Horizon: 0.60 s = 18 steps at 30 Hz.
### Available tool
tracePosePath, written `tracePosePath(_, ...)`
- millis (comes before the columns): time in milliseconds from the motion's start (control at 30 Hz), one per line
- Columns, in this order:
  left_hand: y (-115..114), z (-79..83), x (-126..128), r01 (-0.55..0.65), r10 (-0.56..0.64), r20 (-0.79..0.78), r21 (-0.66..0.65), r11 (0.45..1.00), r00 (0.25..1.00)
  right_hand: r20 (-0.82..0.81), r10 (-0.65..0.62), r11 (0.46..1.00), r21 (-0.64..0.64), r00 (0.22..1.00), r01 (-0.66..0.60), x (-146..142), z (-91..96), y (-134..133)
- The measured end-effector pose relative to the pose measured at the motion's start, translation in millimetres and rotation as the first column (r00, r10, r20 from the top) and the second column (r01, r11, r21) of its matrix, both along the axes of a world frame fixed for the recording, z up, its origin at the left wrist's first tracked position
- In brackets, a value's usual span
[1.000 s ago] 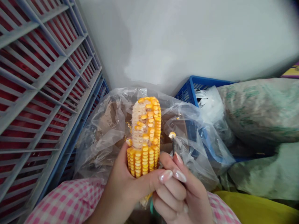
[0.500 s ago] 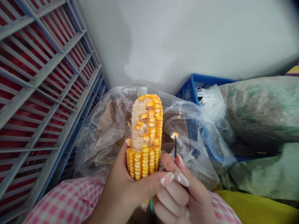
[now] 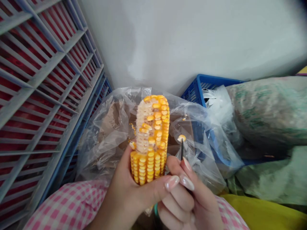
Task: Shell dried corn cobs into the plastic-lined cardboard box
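Note:
My left hand (image 3: 130,195) is wrapped round the lower part of an upright corn cob (image 3: 150,137). The cob's upper left side is bare white where kernels are gone; yellow kernels cover the rest. To the right of the cob, my right hand (image 3: 189,201) pinches a thin dark pointed tool (image 3: 182,153), its tip upward with one loose kernel (image 3: 181,138) stuck on it. Both hands are held over a clear plastic bag (image 3: 112,131).
A grey slatted crate rack (image 3: 43,89) with red contents fills the left. Behind the bag stands a blue plastic crate (image 3: 199,88), and filled greenish sacks (image 3: 268,108) lie at the right. A white wall is ahead. Pink checked cloth (image 3: 69,207) covers my lap.
The cob and both hands have shifted slightly up and to the right. The kernel stays on the tool's tip.

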<state>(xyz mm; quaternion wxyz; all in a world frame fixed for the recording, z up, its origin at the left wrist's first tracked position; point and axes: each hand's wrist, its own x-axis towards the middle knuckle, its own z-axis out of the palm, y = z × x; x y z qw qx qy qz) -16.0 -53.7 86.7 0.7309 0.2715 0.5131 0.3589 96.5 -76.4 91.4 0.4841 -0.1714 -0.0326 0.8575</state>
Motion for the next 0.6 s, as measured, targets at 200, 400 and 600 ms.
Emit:
tracePosePath(200, 1.7, 15.4, 4.3, -0.047, 0.044, -0.031, -0.093, 0.995, 0.999, -0.011, 0.035, 0.999, -0.012, 0.999, -0.035, 0.9, 1.0, -0.6)
tracePosePath(400, 1.3, 21.9, 8.1, -0.078, 0.073, -0.062, -0.098, 0.992, 0.995, -0.09, 0.024, 0.999, 0.03, 0.996, -0.021, 1.1, -1.0, 0.5)
tracePosePath(600, 1.3, 20.9, 7.2, -0.077, 0.072, -0.053, -0.091, 0.993, 0.996, -0.129, 0.017, 0.999, 0.034, 0.992, -0.013, 1.1, -1.1, 1.1)
